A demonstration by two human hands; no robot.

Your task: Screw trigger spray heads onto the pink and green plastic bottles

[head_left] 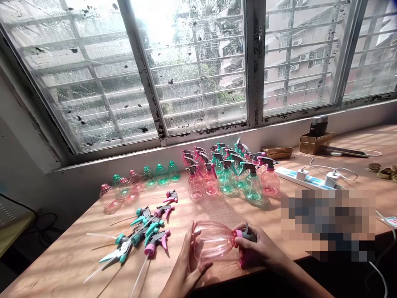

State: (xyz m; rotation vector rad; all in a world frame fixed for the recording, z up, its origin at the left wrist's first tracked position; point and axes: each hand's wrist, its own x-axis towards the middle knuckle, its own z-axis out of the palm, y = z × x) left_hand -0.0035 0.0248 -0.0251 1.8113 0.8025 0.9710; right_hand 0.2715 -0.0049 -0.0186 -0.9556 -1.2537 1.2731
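Note:
A clear pink spray bottle [214, 242] lies sideways between my hands, just above the near edge of the table. My left hand [188, 265] cups its base, the thumb along the underside. At the other end, my right hand [256, 246] wraps round the pink collar and the grey-and-pink spray head [247, 234], which sits at the bottle's neck. To the left, several loose spray heads [136, 239] in green, pink and grey lie in a heap, their thin tubes pointing toward me. Whether the collar is fully threaded I cannot tell.
Several capless bottles [149, 177] stand at the back left. Behind my hands is a group of bottles with spray heads [226, 180]. A power strip [305, 177] with chargers, a cardboard box [313, 142] and a phone [347, 152] lie to the right. A blurred patch hides part of the right side.

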